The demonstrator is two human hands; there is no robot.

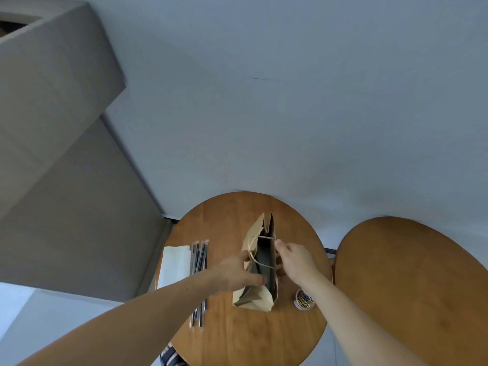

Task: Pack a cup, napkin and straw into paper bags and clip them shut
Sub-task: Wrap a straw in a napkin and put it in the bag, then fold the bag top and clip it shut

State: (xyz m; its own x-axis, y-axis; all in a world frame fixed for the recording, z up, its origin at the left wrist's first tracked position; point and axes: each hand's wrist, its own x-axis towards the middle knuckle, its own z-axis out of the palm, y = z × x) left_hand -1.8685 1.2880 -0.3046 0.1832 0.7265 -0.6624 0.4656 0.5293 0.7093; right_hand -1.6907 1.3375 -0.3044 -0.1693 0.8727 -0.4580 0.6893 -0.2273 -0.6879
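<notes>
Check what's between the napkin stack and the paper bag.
Head view: straws lie on the table between the napkin stack and the paper bag, close beside the napkins.

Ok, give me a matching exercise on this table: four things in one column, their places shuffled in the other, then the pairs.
Things:
1. paper bag
2. napkins
3. straws
4. paper clips

Places:
A. at the left edge of the table
B. right of the bag, beside the right forearm
C. mouth open, held by the left hand and right hand
D. lying between the napkins and the bag

Pairs: 1-C, 2-A, 3-D, 4-B.
</notes>
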